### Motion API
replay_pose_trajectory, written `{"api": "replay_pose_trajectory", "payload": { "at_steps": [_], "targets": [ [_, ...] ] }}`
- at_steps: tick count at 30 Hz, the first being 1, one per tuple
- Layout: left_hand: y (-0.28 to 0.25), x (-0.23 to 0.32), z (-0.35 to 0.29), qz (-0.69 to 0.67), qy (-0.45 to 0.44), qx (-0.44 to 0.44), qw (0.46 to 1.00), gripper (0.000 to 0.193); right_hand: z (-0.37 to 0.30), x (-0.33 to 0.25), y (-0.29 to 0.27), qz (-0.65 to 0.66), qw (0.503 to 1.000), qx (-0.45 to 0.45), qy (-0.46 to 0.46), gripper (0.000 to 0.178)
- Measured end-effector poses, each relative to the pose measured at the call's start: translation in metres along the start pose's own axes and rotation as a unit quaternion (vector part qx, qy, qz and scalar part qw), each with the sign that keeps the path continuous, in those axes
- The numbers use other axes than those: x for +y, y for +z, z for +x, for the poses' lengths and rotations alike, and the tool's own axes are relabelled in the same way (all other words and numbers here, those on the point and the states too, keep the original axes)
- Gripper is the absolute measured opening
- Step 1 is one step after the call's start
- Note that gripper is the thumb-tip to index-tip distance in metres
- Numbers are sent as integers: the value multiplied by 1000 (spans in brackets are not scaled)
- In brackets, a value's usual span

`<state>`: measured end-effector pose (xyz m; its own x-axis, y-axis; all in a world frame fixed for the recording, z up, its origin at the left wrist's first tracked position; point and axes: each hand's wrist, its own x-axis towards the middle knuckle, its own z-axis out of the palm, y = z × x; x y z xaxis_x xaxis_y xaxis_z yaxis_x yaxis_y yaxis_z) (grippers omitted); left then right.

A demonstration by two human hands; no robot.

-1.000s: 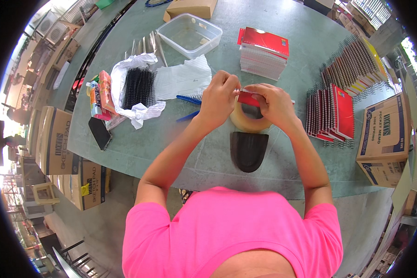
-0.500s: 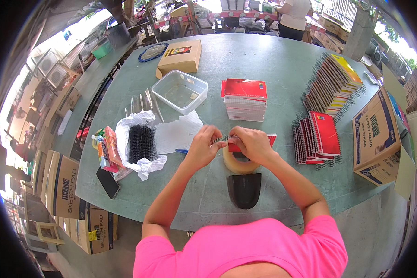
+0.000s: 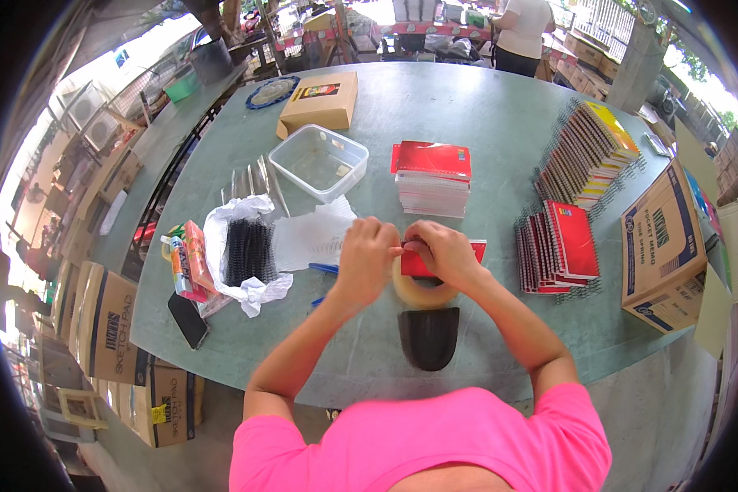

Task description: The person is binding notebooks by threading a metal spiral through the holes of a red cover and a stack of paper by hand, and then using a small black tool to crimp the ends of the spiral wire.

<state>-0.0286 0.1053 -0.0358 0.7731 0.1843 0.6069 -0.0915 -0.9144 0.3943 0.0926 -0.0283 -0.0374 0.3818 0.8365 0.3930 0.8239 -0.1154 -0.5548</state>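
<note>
- Pinching the red notebook [image 3: 416, 266] near its left end with the fingers of the right hand [image 3: 443, 252].
- Pressing the fingers of the left hand [image 3: 367, 258] together beside that end; unable to tell on what.
- Holding the notebook over the far part of the tape roll [image 3: 422, 295] on the desk [image 3: 492, 344].
- Facing a red-covered stack [image 3: 435, 180], with black coils [image 3: 250, 252] to the left.

We are seeing a workshop: a grey-green bench [image 3: 492, 102] is carrying stacked red spiral-bound notebooks [image 3: 574, 239], brown cardboard cartons [image 3: 662, 250] standing nearby.
</note>
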Motion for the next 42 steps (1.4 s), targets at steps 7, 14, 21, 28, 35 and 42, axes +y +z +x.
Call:
{"api": "replay_pose_trajectory", "payload": {
  "at_steps": [7, 14, 21, 28, 35, 42],
  "targets": [
    [38, 61, -90, 14, -153, -262, 953, 43, -5, 2, 0, 69, 997, 21, -38, 16],
    [38, 62, -86, -204, -218, -257, 919, 54, -2, -3, -19, -14, 1000, -21, 7, 20],
    [66, 48, -89, -424, -256, -348, 796, 52, -42, 59, -33, 370, 907, -19, 198, 24],
    [-9, 27, -24, -223, -132, -133, 957, 39, -23, 51, -24, 428, 885, -9, 182, 26],
    [-17, 14, -25, -115, -81, -220, 965, 39, -24, 57, -14, 429, 882, 2, 197, 27],
    [-1, -1, -30, -129, -36, -159, 978, 34, -25, 55, -15, 433, 876, -29, 212, 24]
  ]
}}
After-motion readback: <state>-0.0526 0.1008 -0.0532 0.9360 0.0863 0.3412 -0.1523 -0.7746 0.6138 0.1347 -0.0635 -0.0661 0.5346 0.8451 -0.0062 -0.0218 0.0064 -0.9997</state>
